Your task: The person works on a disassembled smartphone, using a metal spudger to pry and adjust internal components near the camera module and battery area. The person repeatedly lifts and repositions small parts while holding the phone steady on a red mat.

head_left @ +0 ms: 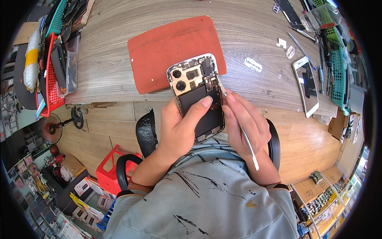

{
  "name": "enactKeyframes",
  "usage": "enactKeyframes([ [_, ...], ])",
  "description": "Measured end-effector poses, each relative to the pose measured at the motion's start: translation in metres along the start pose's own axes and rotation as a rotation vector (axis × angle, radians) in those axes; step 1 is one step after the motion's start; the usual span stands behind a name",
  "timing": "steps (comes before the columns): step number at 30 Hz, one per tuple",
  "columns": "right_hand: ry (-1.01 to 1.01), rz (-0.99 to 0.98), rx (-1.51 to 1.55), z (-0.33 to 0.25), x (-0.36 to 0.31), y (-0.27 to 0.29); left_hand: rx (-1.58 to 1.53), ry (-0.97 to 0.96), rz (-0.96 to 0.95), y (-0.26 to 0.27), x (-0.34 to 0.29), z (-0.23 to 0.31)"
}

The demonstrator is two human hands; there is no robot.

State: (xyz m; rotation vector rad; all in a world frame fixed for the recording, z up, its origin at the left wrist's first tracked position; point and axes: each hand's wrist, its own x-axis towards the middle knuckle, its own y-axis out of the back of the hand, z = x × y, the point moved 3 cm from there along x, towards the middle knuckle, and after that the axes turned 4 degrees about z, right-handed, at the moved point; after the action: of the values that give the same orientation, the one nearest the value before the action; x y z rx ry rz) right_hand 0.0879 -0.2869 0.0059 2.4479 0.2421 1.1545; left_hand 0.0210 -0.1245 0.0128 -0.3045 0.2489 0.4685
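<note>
An opened smartphone [193, 97] with its inner parts bare is held in my left hand [181, 123], thumb across the black battery and fingers behind the frame. Two dark round camera lenses sit at its upper left. My right hand [248, 123] pinches a thin metal spudger [247, 141], whose flat end points down toward my forearm. The tool's upper end meets the phone's right edge near the top half. The phone's top overlaps an orange-red mat [171, 44] on the wood-grain table [105, 47].
At the right lie a white phone [305, 87], a screwdriver [321, 73], metal pieces [253, 65] and a teal basket [338, 75]. A red basket [51, 75] and a bubble-wrapped roll [32, 59] stand at the left. Below are a red stool [109, 167] and a fan [51, 128].
</note>
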Motion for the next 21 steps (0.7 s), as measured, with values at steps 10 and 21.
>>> enactKeyframes([
  [10, -0.016, 0.017, 0.003, 0.0002, 0.0007, -0.0017, 0.041, 0.014, -0.010, 0.0008, -0.0004, 0.0023],
  [21, 0.027, 0.041, -0.032, 0.0014, -0.0004, -0.0047, 0.040, -0.015, 0.011, -0.0002, 0.0006, 0.0012],
])
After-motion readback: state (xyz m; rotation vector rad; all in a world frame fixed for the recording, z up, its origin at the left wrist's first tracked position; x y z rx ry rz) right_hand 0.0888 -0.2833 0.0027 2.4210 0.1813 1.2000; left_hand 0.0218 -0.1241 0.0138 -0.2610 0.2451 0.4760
